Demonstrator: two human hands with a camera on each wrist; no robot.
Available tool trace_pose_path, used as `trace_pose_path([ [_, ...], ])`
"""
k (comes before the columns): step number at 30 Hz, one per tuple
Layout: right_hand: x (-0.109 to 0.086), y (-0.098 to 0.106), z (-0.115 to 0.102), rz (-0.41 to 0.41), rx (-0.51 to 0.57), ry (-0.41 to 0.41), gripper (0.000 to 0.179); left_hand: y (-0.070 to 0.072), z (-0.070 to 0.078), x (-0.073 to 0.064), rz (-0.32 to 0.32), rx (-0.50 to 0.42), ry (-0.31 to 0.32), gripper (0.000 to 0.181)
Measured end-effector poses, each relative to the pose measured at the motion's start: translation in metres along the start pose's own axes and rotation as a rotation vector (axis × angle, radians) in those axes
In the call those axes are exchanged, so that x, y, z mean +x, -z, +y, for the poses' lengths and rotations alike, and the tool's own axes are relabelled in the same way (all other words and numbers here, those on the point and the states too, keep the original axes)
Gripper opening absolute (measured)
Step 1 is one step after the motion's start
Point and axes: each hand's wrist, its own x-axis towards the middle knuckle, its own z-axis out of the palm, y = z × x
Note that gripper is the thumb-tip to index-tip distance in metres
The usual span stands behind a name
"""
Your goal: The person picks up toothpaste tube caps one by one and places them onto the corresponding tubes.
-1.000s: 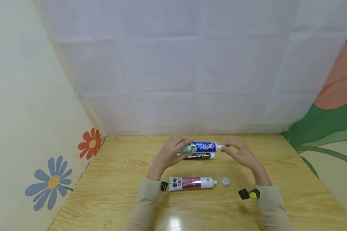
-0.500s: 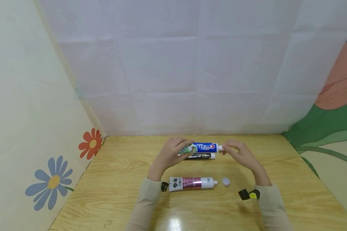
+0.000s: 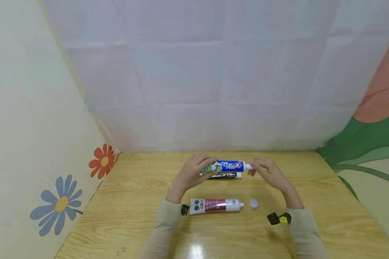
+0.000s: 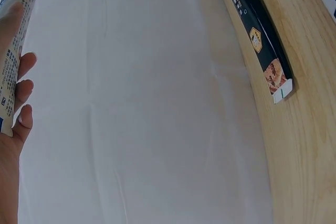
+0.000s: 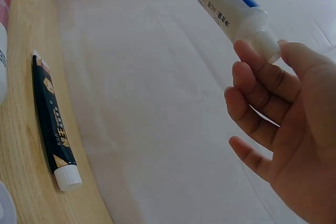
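Note:
A blue, white and green toothpaste tube [image 3: 230, 166] is held level above the table, its capped end to the right. My left hand [image 3: 192, 172] grips its rear part, thumb on one side and fingers on the other. At the other end my right hand [image 3: 270, 174] pinches the white cap [image 5: 266, 47] between thumb and index finger. In the right wrist view the cap sits on the tube's end. Behind and below lies a black toothpaste tube [image 5: 52, 116] with a white cap. Nearer me is a pink and white toothpaste tube [image 3: 215, 206], uncapped, nozzle to the right.
A loose round white cap [image 3: 253, 204] lies just right of the pink tube's nozzle. The wooden table [image 3: 133, 223] ends at a white sheet [image 3: 181, 90] at the back. Walls with painted flowers [image 3: 61, 204] stand at the sides.
The right hand's fingers have shifted round the cap, with the fingertips now lower beneath it. The blue tube has stayed almost in place in the left hand.

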Motion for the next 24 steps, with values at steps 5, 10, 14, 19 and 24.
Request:
trace_pose_path([
  [5,0.000,0.000,0.000,0.001,0.023,-0.005,0.033,0.000,0.001,0.000,0.000,-0.008,-0.002,0.049],
  [10,0.000,0.000,0.001,0.000,0.032,-0.008,0.032,0.000,0.001,0.001,0.001,-0.019,0.001,0.053],
  [14,0.000,0.001,0.001,-0.011,0.022,0.010,0.028,0.000,0.000,0.000,0.002,-0.025,0.002,0.052],
  [19,-0.003,-0.003,0.013,-0.030,-0.016,0.010,0.014,0.000,-0.001,-0.002,0.009,-0.037,-0.005,0.053],
  [24,-0.004,-0.007,0.028,-0.022,-0.057,-0.057,0.009,0.002,-0.001,-0.004,0.015,-0.048,0.004,0.052],
])
